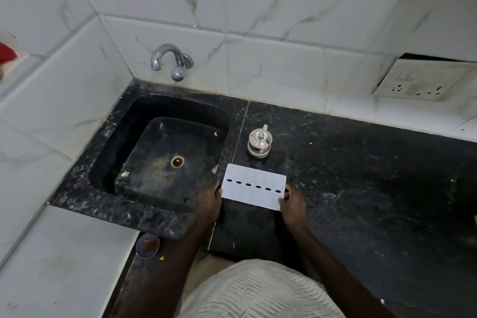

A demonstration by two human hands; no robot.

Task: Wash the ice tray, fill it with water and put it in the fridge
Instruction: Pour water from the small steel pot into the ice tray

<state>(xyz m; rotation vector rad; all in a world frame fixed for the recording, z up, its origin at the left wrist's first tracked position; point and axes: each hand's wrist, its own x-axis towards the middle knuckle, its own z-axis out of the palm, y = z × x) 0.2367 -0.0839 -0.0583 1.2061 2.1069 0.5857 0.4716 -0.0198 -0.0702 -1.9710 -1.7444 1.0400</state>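
Note:
A white rectangular ice tray [254,186] with a row of dark oval holes along its middle sits over the black counter, just right of the sink. My left hand [210,201] grips its left short edge. My right hand [291,204] grips its right short edge. The black stone sink [165,160] lies to the left, with a drain [177,161] in its basin and a few scraps on its floor. A chrome tap [167,60] comes out of the tiled wall behind the sink; no water runs from it.
A small lidded steel pot [259,143] stands on the black counter [361,175] just behind the tray. A wall socket plate [418,82] is at the right. White tiled ledges border the sink on the left. A round dish [147,245] lies below the counter edge.

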